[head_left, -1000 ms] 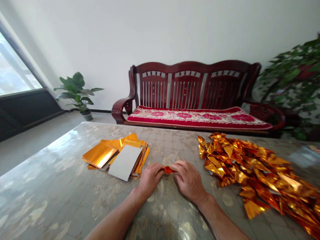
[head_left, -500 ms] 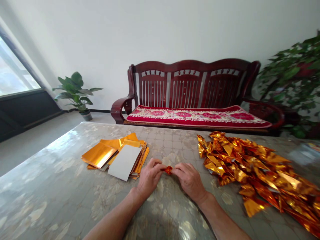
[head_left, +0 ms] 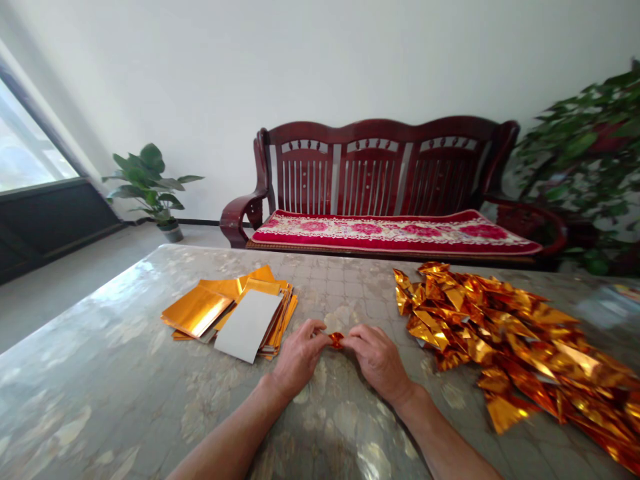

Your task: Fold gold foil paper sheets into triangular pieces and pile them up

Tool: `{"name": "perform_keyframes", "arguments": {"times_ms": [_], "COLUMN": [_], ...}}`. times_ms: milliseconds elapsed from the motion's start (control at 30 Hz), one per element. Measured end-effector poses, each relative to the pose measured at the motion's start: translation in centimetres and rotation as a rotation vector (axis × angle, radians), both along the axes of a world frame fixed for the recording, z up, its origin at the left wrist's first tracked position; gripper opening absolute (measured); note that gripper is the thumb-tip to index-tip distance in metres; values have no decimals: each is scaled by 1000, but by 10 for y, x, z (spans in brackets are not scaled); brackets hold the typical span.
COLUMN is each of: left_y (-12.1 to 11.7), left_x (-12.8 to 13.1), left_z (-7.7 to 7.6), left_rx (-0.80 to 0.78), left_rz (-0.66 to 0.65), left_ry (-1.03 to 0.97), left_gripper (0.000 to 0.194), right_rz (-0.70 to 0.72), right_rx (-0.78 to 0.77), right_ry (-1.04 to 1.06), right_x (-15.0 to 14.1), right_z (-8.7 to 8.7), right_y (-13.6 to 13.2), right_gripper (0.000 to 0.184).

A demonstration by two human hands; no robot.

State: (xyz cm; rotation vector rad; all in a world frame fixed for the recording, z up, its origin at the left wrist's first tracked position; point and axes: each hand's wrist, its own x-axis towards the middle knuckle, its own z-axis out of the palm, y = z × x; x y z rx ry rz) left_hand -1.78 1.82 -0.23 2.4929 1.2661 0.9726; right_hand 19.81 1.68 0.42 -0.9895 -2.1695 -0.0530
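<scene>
Between my two hands is a small folded piece of shiny orange-gold foil paper (head_left: 337, 341), held just above or on the table. My left hand (head_left: 302, 353) pinches its left end between thumb and fingers. At the other end, the fingertips of my right hand (head_left: 375, 360) are closed on the same piece. Left of my hands lies a loose stack of flat gold foil sheets (head_left: 197, 308), with a pale grey sheet (head_left: 249, 325) face up on top. A large heap of folded gold foil pieces (head_left: 490, 320) spreads over the table on the right.
The table (head_left: 150, 400) has a glossy patterned cover. A clear plastic bag (head_left: 605, 307) lies at its far right. Behind stands a dark red wooden bench (head_left: 370, 167) with a red floral cushion (head_left: 395, 232). Potted plants stand left (head_left: 150, 180) and right (head_left: 585, 153).
Both hands stay in nearly the same place, gripping the foil piece. The left fingers and the foil between the hands have shifted very slightly. The stack and the heap look unchanged.
</scene>
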Motion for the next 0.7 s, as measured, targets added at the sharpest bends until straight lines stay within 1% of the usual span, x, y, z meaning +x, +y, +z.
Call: {"name": "perform_keyframes", "arguments": {"times_ms": [167, 300, 467, 600, 700], "left_y": [3, 4, 4, 4, 4], "left_x": [1, 1, 2, 2, 3], "left_z": [-1, -1, -3, -4, -1], "left_rx": [-67, -107, -148, -178, -184], "left_rz": [-18, -35, -23, -1, 12], "left_ry": [-78, -112, -141, -161, -166], "left_gripper": [24, 23, 21, 20, 19], "right_rz": [28, 47, 72, 61, 54], "right_rx": [-25, -55, -97, -93, -80], "right_ry": [17, 46, 100, 132, 137], "right_x": [0, 1, 1, -1, -1], "right_z": [2, 0, -5, -3, -1], "right_y": [0, 2, 4, 4, 4], "right_gripper": [24, 25, 23, 22, 21]}}
